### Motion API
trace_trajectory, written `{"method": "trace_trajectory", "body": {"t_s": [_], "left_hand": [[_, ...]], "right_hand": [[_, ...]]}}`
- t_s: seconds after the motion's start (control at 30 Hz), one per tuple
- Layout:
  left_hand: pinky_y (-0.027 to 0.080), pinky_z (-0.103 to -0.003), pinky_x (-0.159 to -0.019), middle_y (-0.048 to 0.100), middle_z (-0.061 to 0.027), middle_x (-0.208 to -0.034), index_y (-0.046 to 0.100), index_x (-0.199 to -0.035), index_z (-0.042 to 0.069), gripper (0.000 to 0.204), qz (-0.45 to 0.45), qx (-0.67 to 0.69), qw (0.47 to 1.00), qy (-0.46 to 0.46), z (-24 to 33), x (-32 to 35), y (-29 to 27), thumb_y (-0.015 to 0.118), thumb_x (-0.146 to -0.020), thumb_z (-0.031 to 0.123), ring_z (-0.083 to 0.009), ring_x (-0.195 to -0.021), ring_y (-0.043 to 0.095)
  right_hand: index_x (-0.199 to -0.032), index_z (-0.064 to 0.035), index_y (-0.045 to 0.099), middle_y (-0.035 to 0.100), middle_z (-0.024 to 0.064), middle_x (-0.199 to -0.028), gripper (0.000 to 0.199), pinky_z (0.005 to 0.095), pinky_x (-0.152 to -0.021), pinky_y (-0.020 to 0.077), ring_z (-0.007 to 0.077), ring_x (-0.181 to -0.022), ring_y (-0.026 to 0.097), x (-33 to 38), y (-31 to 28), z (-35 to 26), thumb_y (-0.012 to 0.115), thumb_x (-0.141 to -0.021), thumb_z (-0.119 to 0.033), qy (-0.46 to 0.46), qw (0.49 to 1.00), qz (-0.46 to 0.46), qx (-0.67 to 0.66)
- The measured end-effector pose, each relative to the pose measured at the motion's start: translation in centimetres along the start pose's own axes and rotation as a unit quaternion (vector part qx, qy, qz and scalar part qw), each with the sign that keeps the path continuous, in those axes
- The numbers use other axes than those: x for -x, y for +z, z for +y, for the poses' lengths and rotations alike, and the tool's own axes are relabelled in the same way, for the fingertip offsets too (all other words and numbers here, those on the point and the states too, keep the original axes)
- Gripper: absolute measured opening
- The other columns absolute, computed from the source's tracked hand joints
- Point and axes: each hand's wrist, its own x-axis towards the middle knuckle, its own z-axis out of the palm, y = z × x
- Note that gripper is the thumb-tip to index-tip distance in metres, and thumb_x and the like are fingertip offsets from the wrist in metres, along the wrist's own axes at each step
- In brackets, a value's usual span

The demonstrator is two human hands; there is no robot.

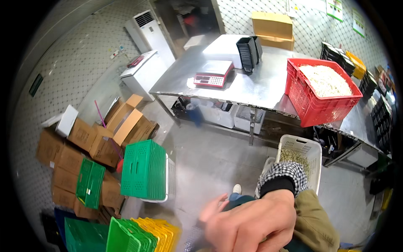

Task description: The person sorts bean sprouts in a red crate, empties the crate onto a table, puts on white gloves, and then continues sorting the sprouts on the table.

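My right hand [256, 222] is large in the lower middle, with its fingers curled inward. What lies inside them, if anything, is hidden. A black cuff and a black-and-white checked sleeve cover that wrist. Behind it, partly covered, is my left hand [212, 208], its fingers smeared by motion. Just beyond my right wrist a cream plastic basket [312, 151] stands on the floor, holding thin greenish sprouts [294, 157]. Above it, a red crate [300, 90] heaped with pale bean sprouts [325, 80] overhangs the front edge of the steel table [268, 86].
On the table are a red scale [212, 75], a white box [222, 48] and black trays [247, 52]. Green crates [142, 170] and cardboard boxes [69, 164] stand at the left. Green and yellow baskets [155, 235] are stacked at lower left. Black trays [382, 119] stand far right.
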Motion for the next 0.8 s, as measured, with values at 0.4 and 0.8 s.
{"method": "trace_trajectory", "body": {"t_s": [0.4,0.8], "left_hand": [[0.049,-0.039,-0.096,0.067,-0.0189,-0.119,0.059,-0.128,0.000,0.041,-0.071,-0.221,0.958,0.170,15.4,-23.3,-6.7,0.063,-0.096,0.025,-0.0325,-0.112,0.064],[0.054,-0.028,-0.084,0.073,-0.0124,-0.105,0.059,-0.126,-0.003,0.030,-0.250,-0.205,0.877,0.357,38.9,-50.1,3.9,0.058,-0.098,0.009,-0.0177,-0.096,0.070]], "right_hand": [[-0.100,0.0019,0.062,0.061,0.0149,-0.100,0.026,0.0383,-0.075,0.0486,0.0291,-0.090,0.058,0.0,-23.3,-1.7,0.064,-0.096,-0.024,-0.113,0.978,0.113,0.131],[-0.124,0.0008,0.051,0.055,0.0184,-0.116,0.069,0.0441,-0.095,0.0424,0.0368,-0.109,0.051,31.4,-41.1,-19.1,0.083,-0.070,-0.029,0.460,0.021,0.363,0.810]]}}
